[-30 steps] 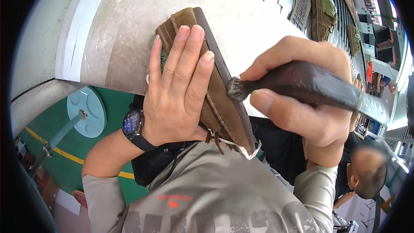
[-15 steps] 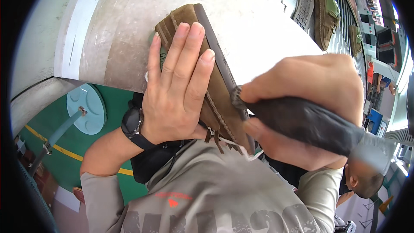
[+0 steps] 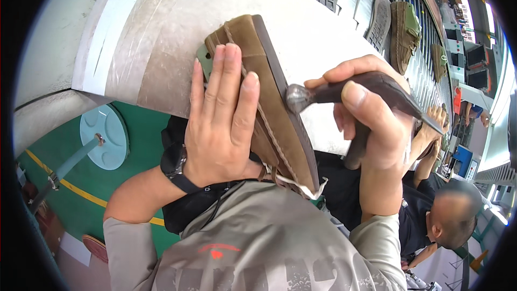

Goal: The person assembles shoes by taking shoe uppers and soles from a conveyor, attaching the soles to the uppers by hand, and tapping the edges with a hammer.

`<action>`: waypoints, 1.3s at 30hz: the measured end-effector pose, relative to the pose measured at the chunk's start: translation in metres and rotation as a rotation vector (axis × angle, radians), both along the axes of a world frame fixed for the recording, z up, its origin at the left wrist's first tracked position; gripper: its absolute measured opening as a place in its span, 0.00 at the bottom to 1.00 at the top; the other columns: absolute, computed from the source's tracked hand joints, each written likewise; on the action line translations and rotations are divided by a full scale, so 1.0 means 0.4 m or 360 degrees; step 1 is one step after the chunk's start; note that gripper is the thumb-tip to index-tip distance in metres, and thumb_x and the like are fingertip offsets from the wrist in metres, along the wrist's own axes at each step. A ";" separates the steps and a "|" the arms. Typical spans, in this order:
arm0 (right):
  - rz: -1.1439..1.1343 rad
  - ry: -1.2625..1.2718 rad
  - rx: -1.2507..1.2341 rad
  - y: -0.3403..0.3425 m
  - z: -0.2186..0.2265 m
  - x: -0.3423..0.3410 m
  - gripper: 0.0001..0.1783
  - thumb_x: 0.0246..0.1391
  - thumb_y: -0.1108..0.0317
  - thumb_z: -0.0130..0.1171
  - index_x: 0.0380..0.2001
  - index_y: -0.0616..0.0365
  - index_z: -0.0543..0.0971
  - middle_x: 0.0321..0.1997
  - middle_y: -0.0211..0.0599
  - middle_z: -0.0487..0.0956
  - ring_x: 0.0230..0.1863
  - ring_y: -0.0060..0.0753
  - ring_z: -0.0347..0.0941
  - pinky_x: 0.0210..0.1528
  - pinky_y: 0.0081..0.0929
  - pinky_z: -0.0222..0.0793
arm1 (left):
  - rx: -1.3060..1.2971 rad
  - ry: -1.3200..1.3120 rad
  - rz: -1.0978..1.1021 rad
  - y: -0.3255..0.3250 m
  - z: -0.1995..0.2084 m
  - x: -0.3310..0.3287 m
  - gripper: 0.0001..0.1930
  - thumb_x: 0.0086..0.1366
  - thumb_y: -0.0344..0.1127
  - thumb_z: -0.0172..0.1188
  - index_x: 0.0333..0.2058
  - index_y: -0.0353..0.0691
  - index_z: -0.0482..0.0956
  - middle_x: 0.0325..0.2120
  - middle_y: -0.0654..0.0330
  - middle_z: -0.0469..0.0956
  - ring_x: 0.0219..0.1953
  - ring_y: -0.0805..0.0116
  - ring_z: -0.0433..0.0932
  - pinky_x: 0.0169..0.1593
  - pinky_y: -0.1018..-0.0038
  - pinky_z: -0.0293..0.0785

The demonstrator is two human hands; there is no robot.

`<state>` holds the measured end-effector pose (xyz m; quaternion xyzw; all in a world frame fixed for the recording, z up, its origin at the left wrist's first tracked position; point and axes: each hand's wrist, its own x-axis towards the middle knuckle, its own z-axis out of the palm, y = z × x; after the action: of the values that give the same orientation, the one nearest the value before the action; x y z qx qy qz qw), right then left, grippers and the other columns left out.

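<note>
A brown leather shoe [image 3: 280,124] with a dark sole edge and a pale lace lies on its side on the white worktable, its sole turned to the right. My left hand [image 3: 221,124] rests on its upper with the fingers stretched out flat. In my right hand [image 3: 382,124], the fingers are wrapped round a dark shoemaker's hammer [image 3: 371,83]. The hammer's rounded shiny face is at the sole edge, touching or very close to it; I cannot tell which. Its short handle points down below my palm.
The worktable [image 3: 167,37] ends at a green floor, where a pale blue round stool [image 3: 105,137] stands at left. A roller conveyor [image 3: 414,70] at far right carries soles and another brown shoe [image 3: 404,35]. A co-worker in black [image 3: 414,215] is close on my right.
My right hand has turned, bringing the hammer from a blurred position to one with its face at the sole edge. The co-worker's hands have come into view. My left hand stays flat on the shoe.
</note>
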<state>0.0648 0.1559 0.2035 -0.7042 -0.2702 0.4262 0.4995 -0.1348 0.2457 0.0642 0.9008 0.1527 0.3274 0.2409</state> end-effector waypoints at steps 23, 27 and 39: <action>0.0236 -0.0466 -0.0079 0.112 -0.008 0.025 0.21 0.48 0.58 0.66 0.37 0.66 0.83 0.38 0.54 0.89 0.19 0.24 0.75 0.24 0.18 0.71 | 0.0053 -0.0020 -0.0013 0.027 -0.030 0.000 0.40 0.74 0.52 0.51 0.75 0.32 0.54 0.72 0.23 0.57 0.74 0.27 0.60 0.69 0.23 0.51; 0.0882 -0.0889 0.0108 0.210 0.056 0.056 0.15 0.45 0.65 0.68 0.33 0.67 0.85 0.32 0.45 0.88 0.25 0.26 0.81 0.30 0.20 0.74 | -0.0040 -0.0040 -0.0036 0.025 -0.001 0.011 0.42 0.71 0.49 0.54 0.75 0.31 0.54 0.71 0.22 0.56 0.74 0.25 0.60 0.69 0.22 0.49; 0.0281 -0.0888 0.0099 0.164 0.060 0.041 0.12 0.56 0.67 0.63 0.38 0.64 0.87 0.35 0.37 0.89 0.22 0.13 0.74 0.22 0.14 0.67 | -0.0081 -0.0046 -0.0087 0.024 0.011 0.006 0.50 0.66 0.60 0.56 0.76 0.32 0.53 0.73 0.23 0.54 0.75 0.26 0.57 0.70 0.23 0.47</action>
<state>0.0812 0.2214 0.2274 -0.7523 -0.4703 0.2496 0.3881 -0.1322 0.2552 0.0688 0.8934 0.1329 0.3297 0.2748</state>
